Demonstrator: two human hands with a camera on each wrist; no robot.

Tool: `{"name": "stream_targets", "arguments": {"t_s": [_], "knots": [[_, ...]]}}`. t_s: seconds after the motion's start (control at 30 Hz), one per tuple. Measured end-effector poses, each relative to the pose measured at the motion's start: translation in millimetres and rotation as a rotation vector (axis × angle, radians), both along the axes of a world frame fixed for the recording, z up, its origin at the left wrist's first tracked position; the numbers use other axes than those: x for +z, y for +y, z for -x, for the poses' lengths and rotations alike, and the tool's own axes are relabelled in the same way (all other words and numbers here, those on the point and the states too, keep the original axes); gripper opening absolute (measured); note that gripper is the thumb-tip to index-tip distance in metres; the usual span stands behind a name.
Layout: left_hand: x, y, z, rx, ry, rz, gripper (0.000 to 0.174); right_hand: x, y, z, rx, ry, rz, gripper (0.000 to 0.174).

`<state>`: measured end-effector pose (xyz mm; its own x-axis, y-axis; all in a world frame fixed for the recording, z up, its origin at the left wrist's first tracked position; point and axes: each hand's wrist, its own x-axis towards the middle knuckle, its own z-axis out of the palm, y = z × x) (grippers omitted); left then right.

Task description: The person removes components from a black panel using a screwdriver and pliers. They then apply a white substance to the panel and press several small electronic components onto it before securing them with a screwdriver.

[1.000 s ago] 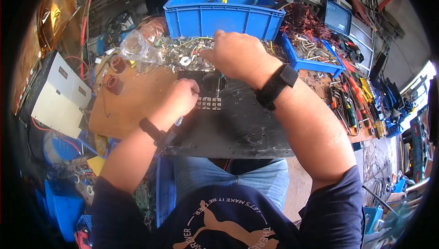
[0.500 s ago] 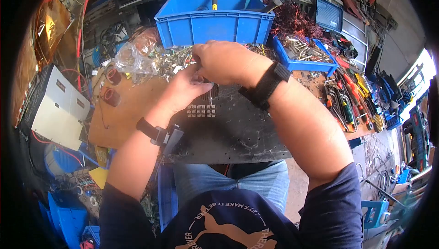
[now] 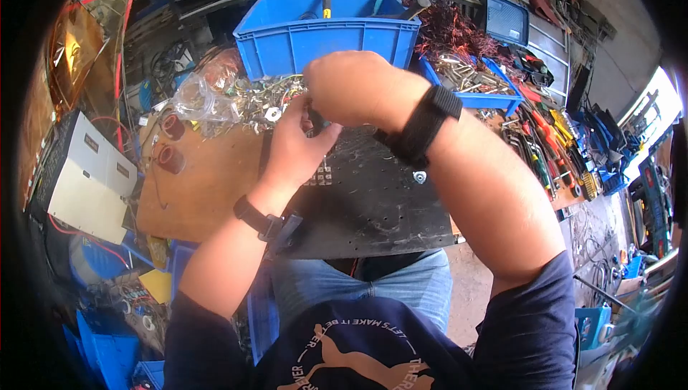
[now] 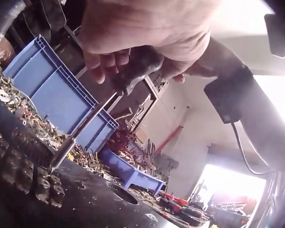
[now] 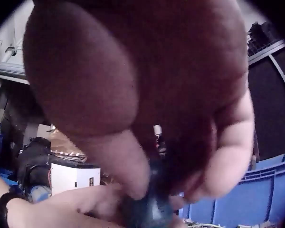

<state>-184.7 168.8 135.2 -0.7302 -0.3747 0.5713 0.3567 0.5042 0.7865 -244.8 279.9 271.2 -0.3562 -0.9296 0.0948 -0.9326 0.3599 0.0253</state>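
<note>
My right hand (image 3: pixel 358 89) grips the upper part of a screwdriver (image 4: pixel 96 113), its dark handle (image 5: pixel 149 209) mostly covered by the fingers. Below it my left hand (image 3: pixel 297 148) holds the same handle, fingers on one side and thumb on the other. In the left wrist view, the steel shaft slants down to a row of small metal terminals (image 4: pixel 50 190), its tip right at one of them. The terminals sit on a black panel (image 3: pixel 373 211) with small holes, partly hidden by my left hand in the head view.
Behind the panel stands a large blue bin (image 3: pixel 322 46) with a hammer-like handle inside. A heap of small metal scrap (image 3: pixel 269 100) lies before it. A blue tray (image 3: pixel 480 96) of metal pieces and hand tools (image 3: pixel 548 146) are at right; copper-coloured coils (image 3: pixel 170 159) at left.
My left hand has moved forward from beside the terminals to the screwdriver handle and now holds it. My right hand has shifted slightly and stays on the handle.
</note>
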Motion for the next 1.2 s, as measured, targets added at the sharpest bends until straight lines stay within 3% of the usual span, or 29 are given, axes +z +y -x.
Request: {"name": "stream_targets", "arguments": {"t_s": [0.13, 0.23, 0.37, 0.43, 0.57, 0.67, 0.77, 0.87, 0.93, 0.97, 1.03, 1.2], "knots": [[2.1, -5.1, -2.1, -0.123, 0.063, -0.141, 0.032, 4.3, 0.7, 5.9, 0.067, -0.12, -0.024, 0.026], [12.9, -1.9, -7.6, 0.005, -0.089, -0.044, 0.037, 12.1, 2.6, -11.1, -0.025, -0.019, -0.018, 0.026], [0.8, -1.5, -0.6, 0.005, 0.035, -0.085, 0.037, 7.0, 5.2, -15.9, -0.083, 0.118, 0.0, 0.023], [0.5, 1.8, -3.1, -0.043, 0.126, -0.122, 0.036, 2.4, 5.3, 0.8, -0.01, 0.047, 0.031, 0.022], [-0.4, 0.8, -4.2, -0.028, 0.078, -0.129, 0.038, -0.1, 4.8, 4.6, 0.024, -0.057, 0.019, 0.021], [5.5, 1.7, -6.6, 0.011, 0.004, -0.049, 0.037, 11.6, 5.5, -18.6, -0.113, 0.032, 0.05, 0.025], [3.5, 3.4, -4.4, 0.015, 0.045, -0.037, 0.033, 1.3, 3.6, -9.8, 0.007, 0.098, 0.053, 0.024], [-0.7, 1.1, -3.9, 0.002, 0.056, -0.081, 0.034, -14.0, 1.5, 8.9, 0.224, -0.021, 0.257, 0.021], [-2.0, -0.5, -2.5, -0.096, 0.064, -0.219, 0.037, 2.0, 3.4, -9.7, 0.021, 0.01, 0.118, 0.02], [-0.8, -1.2, -3.3, -0.056, 0.002, -0.157, 0.038, 8.0, 4.6, -16.6, -0.084, 0.026, 0.049, 0.02], [2.6, -3.0, -5.5, 0.027, -0.121, -0.031, 0.04, 8.8, 5.3, -17.7, -0.049, 0.045, -0.002, 0.023], [-3.2, -2.1, -4.5, -0.008, 0.011, -0.051, 0.041, 6.4, 6.5, -8.8, 0.167, -0.066, 0.116, 0.023]]}}
